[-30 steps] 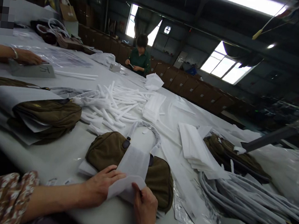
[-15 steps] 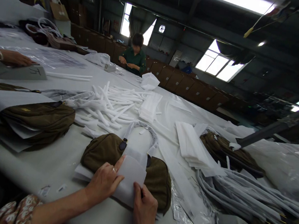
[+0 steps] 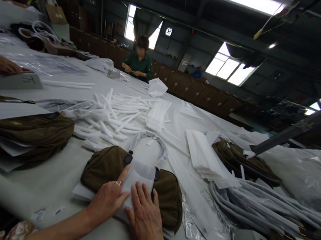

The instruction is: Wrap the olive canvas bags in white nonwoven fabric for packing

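An olive-brown handbag (image 3: 101, 167) lies on the white-covered table in front of me, its wrapped handle (image 3: 162, 147) arching away from me. Across the bag's middle runs a white foam sheet (image 3: 135, 176). My left hand (image 3: 109, 196) rests at the sheet's left edge, index finger stretched along it and thumb apart. Flat on the lower part of the sheet lies my right hand (image 3: 145, 214), fingers extended, pressing down. Part of the sheet and the bag's lower middle are hidden under my hands.
More olive bags (image 3: 30, 133) with white sheets lie at left. Beyond are white foam tubes (image 3: 118, 111) in a heap. Folded white sheets (image 3: 202, 155) and grey wrapped straps (image 3: 255, 202) lie right. One co-worker's hand (image 3: 4, 65) is far left; another person (image 3: 139, 62) sits across.
My right hand has gone from pinching the sheet's lower right edge to lying flat on it. My left hand stays at the left edge. The view has shifted slightly.
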Demonstrator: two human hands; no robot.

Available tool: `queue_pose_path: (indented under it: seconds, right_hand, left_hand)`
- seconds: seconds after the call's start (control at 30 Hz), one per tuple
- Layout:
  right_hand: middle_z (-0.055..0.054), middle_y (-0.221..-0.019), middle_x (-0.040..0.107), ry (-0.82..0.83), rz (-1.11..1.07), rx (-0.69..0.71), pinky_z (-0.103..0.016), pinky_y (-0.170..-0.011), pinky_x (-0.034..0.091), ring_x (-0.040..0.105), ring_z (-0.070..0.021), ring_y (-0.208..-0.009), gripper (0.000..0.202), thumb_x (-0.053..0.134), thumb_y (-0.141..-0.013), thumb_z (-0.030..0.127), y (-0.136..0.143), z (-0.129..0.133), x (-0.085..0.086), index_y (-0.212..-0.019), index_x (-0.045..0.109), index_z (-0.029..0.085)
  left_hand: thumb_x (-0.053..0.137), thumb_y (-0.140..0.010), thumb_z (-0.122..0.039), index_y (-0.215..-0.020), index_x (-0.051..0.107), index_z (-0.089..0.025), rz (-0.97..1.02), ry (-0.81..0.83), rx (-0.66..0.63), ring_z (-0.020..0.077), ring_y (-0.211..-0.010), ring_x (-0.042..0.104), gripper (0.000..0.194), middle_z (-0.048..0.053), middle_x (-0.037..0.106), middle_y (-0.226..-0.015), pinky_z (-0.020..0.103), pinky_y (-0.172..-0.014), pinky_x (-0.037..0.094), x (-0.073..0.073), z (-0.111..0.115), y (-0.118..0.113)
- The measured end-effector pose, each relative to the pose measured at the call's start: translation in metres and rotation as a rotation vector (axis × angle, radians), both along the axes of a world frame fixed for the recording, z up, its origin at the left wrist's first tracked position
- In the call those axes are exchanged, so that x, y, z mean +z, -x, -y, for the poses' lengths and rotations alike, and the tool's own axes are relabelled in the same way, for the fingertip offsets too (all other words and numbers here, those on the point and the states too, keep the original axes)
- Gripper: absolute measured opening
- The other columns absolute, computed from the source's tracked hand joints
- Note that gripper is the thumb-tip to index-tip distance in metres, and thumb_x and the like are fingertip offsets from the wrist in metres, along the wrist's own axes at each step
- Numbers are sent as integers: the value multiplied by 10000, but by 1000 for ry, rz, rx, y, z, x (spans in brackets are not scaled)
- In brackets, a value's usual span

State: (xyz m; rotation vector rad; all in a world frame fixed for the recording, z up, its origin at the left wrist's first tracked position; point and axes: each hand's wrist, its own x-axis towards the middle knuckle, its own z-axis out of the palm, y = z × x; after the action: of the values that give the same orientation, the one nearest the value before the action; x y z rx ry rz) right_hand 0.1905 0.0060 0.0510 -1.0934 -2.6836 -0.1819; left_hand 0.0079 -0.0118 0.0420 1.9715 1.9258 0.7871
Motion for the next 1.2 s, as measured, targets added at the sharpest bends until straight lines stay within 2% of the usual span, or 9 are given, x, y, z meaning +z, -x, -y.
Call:
queue_pose_path:
  seconds: [0.1, 0.2, 0.37, 0.5, 0.63, 0.77, 0.97, 1.07, 1.2]
  right_hand:
    - [-27, -1467, 404, 50, 34, -29, -497, -1041, 350, 408, -275, -1317, 548, 487, -905, 435, -2, -2, -8, -1419, 374, 284]
    - [-15, -1473, 392, 60, 27, -29, -497, -1051, 327, 397, -273, -1324, 550, 469, -912, 420, -3, -2, -13, -1432, 351, 285]
    - [-74, -1461, 407, 18, -31, -99, -467, -1059, 316, 393, -268, -1329, 565, 447, -918, 392, -3, 0, -25, -1439, 347, 197]
    - [-112, -1403, 482, -22, -121, -156, -443, -1041, 356, 449, -258, -1292, 522, 400, -930, 279, 3, 1, -32, -1432, 355, 144]
    - [-135, -1349, 537, -46, -293, -182, -390, -1016, 419, 508, -218, -1242, 529, 369, -926, 167, -5, 16, -16, -1448, 304, 107]
    - [-106, -1252, 618, -51, -556, -434, -329, -953, 480, 581, -198, -1147, 410, 440, -930, 285, -80, 53, 26, -1315, 509, 161]
    - [-135, -1005, 717, -128, -910, -1457, -394, -857, 491, 652, -306, -953, 593, 518, -729, 622, -268, 131, 81, -1011, 705, 135]
    - [-137, -952, 728, 148, -998, -1512, -361, -880, 466, 629, -325, -1007, 599, 606, -571, 649, -317, 142, 78, -835, 738, 127]
    - [-111, -806, 731, 373, -1048, -1449, -323, -799, 466, 646, -295, -912, 529, 649, -512, 629, -319, 132, 71, -674, 736, 133]
  left_hand:
    - [438, -936, -290, -1498, -14, -191, 30, -132, -13, 220, -921, 665, 728, 83, 694, -1008, 344, -810, 507, 9, 2, 4]
    - [456, -935, -381, -1498, 22, -224, -183, -355, -194, 295, -1333, 384, 729, 154, 429, -1436, 532, -1088, 286, 9, 12, 0]
    - [510, -728, -752, -1491, 146, -172, -411, -328, -411, 378, -1343, 338, 1025, 240, 378, -1449, 555, -1067, 274, -23, 26, -14]
    - [426, -698, -821, -1493, 154, -172, -431, -283, -349, 383, -1311, 383, 1062, 254, 392, -1433, 535, -1048, 299, -40, 21, -17]
    - [517, -698, -777, -1474, 240, -277, -454, -294, -351, 368, -1272, 436, 964, 206, 413, -1436, 505, -1023, 336, -39, 22, -17]
    - [569, -788, -624, -1409, 387, -328, -446, -331, -341, 375, -1245, 460, 711, 177, 441, -1421, 523, -996, 350, -48, 27, -15]
    - [485, -830, -621, -1343, 500, -279, -394, -413, -393, 414, -1200, 476, 617, 192, 494, -1352, 567, -975, 337, -69, 20, -11]
    - [521, -815, -595, -1339, 505, -270, -422, -434, -388, 417, -1186, 485, 617, 211, 493, -1339, 567, -969, 343, -70, 20, -10]
    - [553, -798, -581, -1369, 465, -273, -433, -432, -375, 411, -1199, 477, 655, 225, 470, -1356, 571, -988, 325, -72, 22, -10]
